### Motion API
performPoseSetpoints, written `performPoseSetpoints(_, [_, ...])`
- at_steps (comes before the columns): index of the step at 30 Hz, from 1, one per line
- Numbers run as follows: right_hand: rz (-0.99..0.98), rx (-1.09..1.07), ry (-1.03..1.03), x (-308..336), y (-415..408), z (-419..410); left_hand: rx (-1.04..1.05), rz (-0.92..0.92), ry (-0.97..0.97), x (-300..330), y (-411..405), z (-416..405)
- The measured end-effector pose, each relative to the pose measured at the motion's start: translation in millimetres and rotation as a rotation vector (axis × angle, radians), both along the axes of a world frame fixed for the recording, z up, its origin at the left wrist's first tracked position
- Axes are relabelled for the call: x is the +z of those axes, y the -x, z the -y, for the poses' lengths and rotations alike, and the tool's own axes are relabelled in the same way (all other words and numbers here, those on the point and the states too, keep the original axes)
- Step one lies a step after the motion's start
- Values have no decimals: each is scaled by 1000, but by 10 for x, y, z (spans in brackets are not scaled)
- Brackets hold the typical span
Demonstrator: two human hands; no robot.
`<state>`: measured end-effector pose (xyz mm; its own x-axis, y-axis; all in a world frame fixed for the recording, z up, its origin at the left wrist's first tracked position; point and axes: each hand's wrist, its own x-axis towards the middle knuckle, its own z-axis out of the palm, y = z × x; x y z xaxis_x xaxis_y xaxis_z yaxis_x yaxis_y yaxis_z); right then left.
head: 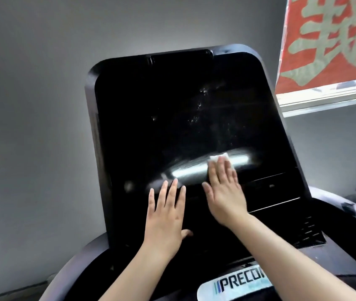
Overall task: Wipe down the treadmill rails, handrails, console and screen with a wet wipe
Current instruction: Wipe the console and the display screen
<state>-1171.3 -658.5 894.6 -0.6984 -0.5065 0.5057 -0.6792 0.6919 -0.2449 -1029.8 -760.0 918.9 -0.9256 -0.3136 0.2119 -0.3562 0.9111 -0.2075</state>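
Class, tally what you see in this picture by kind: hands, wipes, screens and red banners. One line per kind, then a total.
Bare hands: 2, left hand and right hand
White wet wipe: 1
Black glossy treadmill screen: 1
Red banner with pale characters: 1
Total: 5

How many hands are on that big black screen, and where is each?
2. The left hand lies flat at the screen's lower edge, holding nothing. The right hand, beside it to the right, presses a white wet wipe against the glass with straight fingers.
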Motion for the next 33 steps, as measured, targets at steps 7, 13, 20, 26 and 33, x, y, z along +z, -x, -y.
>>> performPoseSetpoints(7, [-194, 33, -183, -9, 506, -647, -22, 25, 25, 68, 207, -221])
performPoseSetpoints(13, [-70, -40, -116, -97, 297, -233, -5, 21, 21, 78, 354, -387])
performPoseSetpoints(20, [-266, 84, -220, -119, 614, -858, -6, 61, 53, 85, 461, -480])
performPoseSetpoints(26, [90, -138, -93, -22, 732, -959, -49, 69, 71, 77, 593, -618])
performPoseSetpoints(33, [-120, -35, -274, -150, 958, -1507, -98, 91, 87, 42, 736, -781])
